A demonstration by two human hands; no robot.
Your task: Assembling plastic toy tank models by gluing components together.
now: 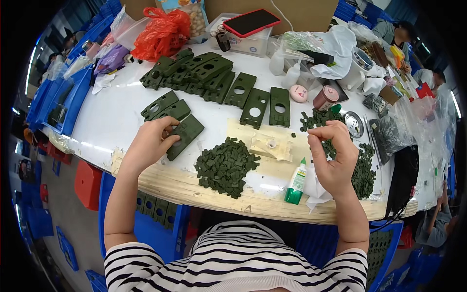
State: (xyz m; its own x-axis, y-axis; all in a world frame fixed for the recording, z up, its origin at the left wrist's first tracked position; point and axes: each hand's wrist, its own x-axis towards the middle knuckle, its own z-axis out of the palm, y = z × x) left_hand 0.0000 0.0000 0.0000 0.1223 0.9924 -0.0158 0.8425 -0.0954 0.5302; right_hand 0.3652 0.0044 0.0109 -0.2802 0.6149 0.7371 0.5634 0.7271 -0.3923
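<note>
My left hand (pixel 151 142) grips the near end of a dark green plastic hull plate (pixel 188 134), fingers and thumb on its edges. Beside it lie two similar green plates (pixel 162 105) with round holes. My right hand (pixel 334 158) is raised over the right part of the table, thumb and forefinger pinched together; whatever is between them is too small to make out. Between my hands are a heap of small green pieces (pixel 226 168), a cream-coloured block fixture (pixel 271 146) with a round peg, and a green-and-white glue bottle (pixel 296 185) lying down.
A stack of green plates (pixel 194 73) stands at the back. Behind it are a red plastic bag (pixel 163 31) and a red-cased phone (pixel 251 23) on a clear box. More small pieces (pixel 365 173) lie by my right hand. Blue crates (pixel 141 228) sit below the table edge.
</note>
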